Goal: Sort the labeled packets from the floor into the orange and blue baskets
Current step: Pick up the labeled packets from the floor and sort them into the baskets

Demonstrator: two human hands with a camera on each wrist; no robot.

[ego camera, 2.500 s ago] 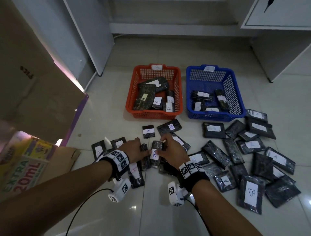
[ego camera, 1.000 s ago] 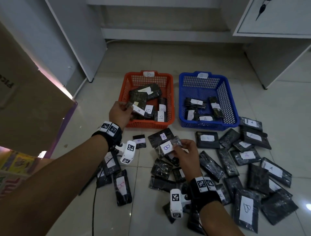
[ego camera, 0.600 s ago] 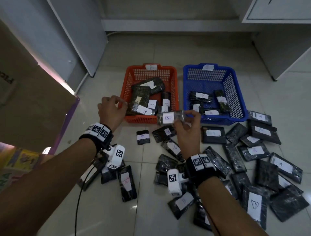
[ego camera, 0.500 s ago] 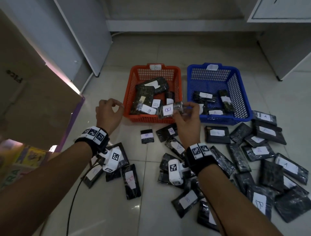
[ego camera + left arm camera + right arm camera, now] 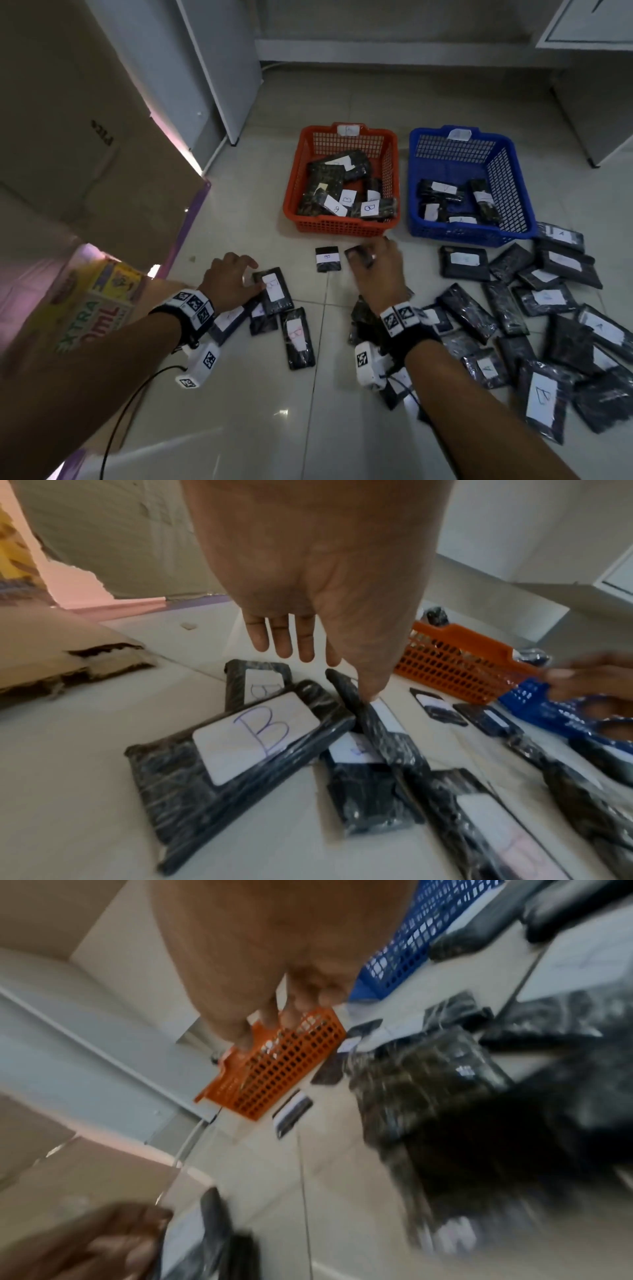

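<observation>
The orange basket (image 5: 342,226) and the blue basket (image 5: 472,236) stand side by side on the tiled floor, each holding several black labeled packets. My left hand (image 5: 246,274) hovers open over a left cluster of packets. Its thumb touches the raised edge of one packet (image 5: 274,291), beside a packet marked B (image 5: 257,739). My right hand (image 5: 370,257) reaches down in front of the orange basket (image 5: 274,1074), fingers over a dark packet (image 5: 354,255). The blurred right wrist view shows nothing between its fingers (image 5: 291,1010). A small packet (image 5: 328,259) lies between the hands.
Several more packets (image 5: 548,308) are strewn on the floor at the right. A big cardboard box (image 5: 85,154) and a colourful carton (image 5: 96,305) stand at the left. White furniture (image 5: 222,68) lines the back, and a cable (image 5: 120,411) trails from my left wrist.
My right hand carried a B packet to the orange basket and let it go there. Both hands then came down to the packets on the floor.
</observation>
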